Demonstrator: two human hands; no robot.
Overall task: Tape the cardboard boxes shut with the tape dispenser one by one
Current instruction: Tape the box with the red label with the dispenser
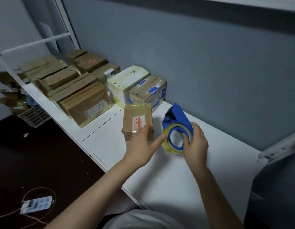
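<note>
On the dark floor at the near left, a phone [36, 204] with a looped cable is lying, well apart from the table [168, 187]. The table's near edge is running diagonally from the lower right up to the left, and a broad stretch of white top is being shown between that edge and the hands.

The left hand [141, 146] is being spread wide: its fingers are being laid on the near end of a small box [137, 118], and the thumb is being stretched toward the tape roll. The dispenser [176, 119], blue with a yellowish roll, is being gripped by the right hand [197, 142], with the thumb in the roll's core and the fingers curled over the top. It is being held tilted just beside the box, to its right; whether it is touching the table cannot be told. More white top is lying to the right, up to the wall [209, 71].

Behind the small box, a blue-taped box [150, 90] and a pale box [125, 81] are standing together by the wall. Farther left, brown boxes [84, 103] are being kept stacked in rows beside a white frame [36, 42].
</note>
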